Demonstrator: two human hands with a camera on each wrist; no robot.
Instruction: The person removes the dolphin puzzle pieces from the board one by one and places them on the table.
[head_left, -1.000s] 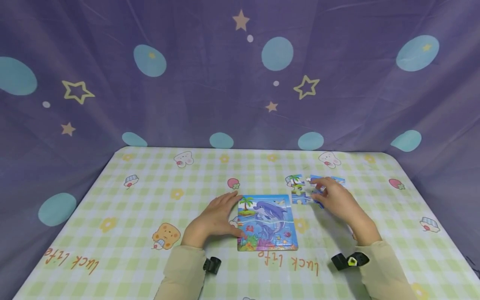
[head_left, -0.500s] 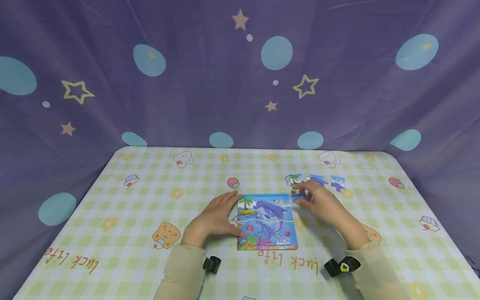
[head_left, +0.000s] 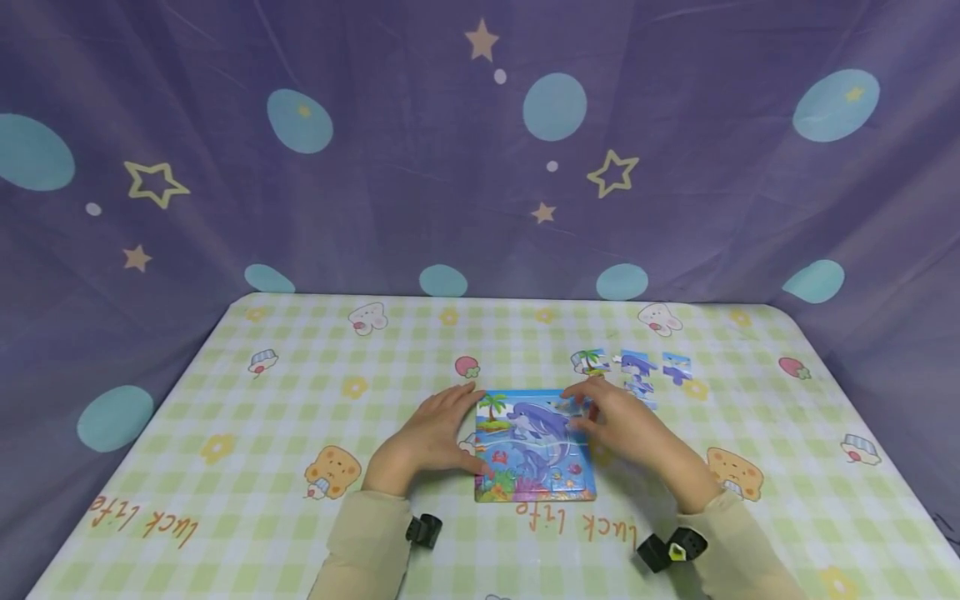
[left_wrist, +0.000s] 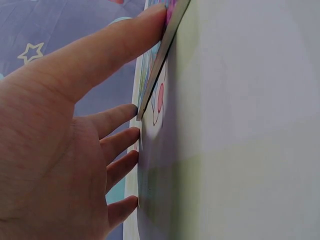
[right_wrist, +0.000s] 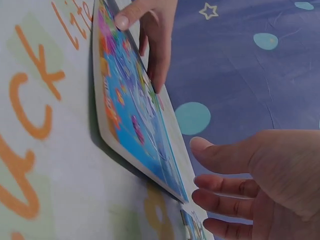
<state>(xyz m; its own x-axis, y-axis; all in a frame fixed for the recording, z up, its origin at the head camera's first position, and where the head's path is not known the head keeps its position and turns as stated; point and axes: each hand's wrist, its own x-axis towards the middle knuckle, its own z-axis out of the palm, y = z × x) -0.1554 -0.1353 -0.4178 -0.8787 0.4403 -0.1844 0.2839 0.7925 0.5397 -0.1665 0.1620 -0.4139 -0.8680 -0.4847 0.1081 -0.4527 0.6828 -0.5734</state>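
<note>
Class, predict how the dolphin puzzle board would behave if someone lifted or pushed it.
The dolphin puzzle board is probably stiff, since its visible edges look straight. Being thin and flat, it would likely slide rather than roll when pushed.

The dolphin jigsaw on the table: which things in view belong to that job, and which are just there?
Seem part of the job:
- dolphin jigsaw
- loose jigsaw pieces beyond its right corner
- left hand and right hand

Just there:
- checked tablecloth
- star-patterned curtain
- black wrist cameras
</note>
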